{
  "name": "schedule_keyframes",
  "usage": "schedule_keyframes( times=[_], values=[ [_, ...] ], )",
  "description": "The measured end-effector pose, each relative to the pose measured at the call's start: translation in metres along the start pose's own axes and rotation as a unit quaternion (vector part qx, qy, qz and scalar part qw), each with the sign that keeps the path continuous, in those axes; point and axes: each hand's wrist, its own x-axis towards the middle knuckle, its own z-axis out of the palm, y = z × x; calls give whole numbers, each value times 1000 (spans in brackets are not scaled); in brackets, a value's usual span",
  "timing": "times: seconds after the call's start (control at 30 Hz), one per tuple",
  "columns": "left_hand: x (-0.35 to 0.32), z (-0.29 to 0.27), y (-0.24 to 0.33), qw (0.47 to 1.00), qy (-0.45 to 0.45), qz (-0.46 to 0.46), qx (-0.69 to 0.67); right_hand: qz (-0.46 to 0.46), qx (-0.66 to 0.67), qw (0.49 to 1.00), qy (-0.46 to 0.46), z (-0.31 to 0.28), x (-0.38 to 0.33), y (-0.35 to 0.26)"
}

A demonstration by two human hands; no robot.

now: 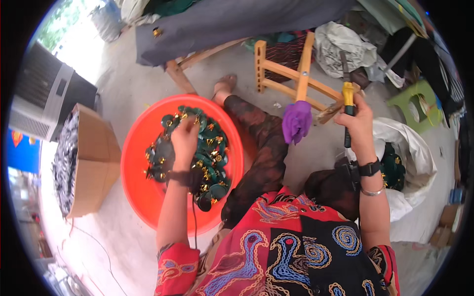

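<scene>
Glossy plastic basin [140, 148] (orange), matt cardboard box [96, 153], bare wood frame [296, 74].

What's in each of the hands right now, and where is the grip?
The right hand grips a yellow-handled tool around its dark lower handle. The left hand is down among the green discs in the red basin; whether it holds one cannot be told.

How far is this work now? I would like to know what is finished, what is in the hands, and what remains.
Done: a white sack at the right holds some dark green pieces; whether they are finished I cannot tell.
In hand: the left hand reaches into the green and gold pieces in the red basin; the right hand grips a yellow-handled tool.
Left: the basin's pile looks large.
</scene>
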Motion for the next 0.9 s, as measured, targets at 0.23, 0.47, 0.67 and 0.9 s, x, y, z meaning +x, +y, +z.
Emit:
schedule_keyframes(
  times=[0.23, 0.47, 0.67, 0.9],
  values=[
    [-146, 1, -122, 953, -208, -10, 219, -12, 29, 999, -28, 28, 4, -4],
    [-134, 20, -119, 867, -355, -39, 346, 4, 24, 999, -41, 29, -2, -8],
    [-36, 12, 6, 988, -151, 17, 41, -26, 17, 999, 19, 23, 4, -1],
    [6, 138, 134, 925, 29, 362, -111, -70, 69, 989, 114, 23, 10, -1]
  ],
)
